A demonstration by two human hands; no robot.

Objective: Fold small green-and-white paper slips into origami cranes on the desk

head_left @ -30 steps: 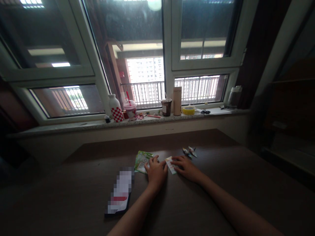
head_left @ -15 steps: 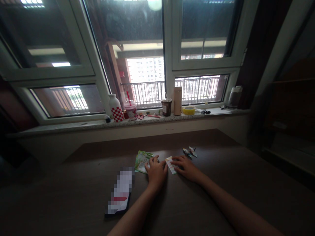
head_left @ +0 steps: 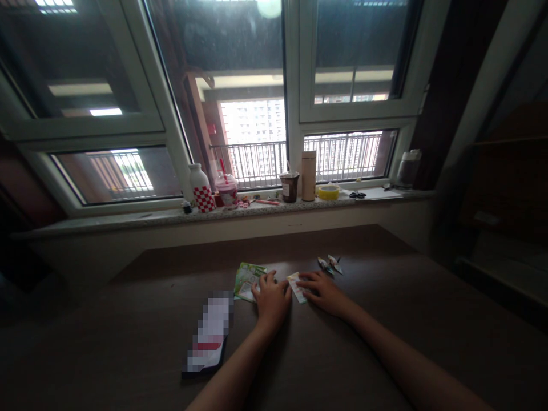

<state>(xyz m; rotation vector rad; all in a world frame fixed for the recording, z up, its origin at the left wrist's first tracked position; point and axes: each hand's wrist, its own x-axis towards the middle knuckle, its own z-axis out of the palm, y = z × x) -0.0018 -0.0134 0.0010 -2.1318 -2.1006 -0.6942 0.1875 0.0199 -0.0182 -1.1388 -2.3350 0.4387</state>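
Observation:
A small pale piece of printed paper lies flat on the brown table between my hands. The fingers of my right hand are spread and rest on its right side. My left hand is at its left edge, thumb side close to the paper, with the fingers apart and bent over the table. Left of that hand lie green printed sheets, partly covered by its fingers. Just beyond my right hand are two small folded paper pieces with pointed ends.
A phone with a blurred screen lies left of my left forearm. Along the windowsill stand a checkered bottle, a pink drink cup, a dark cup, a tan flask, yellow tape and scissors.

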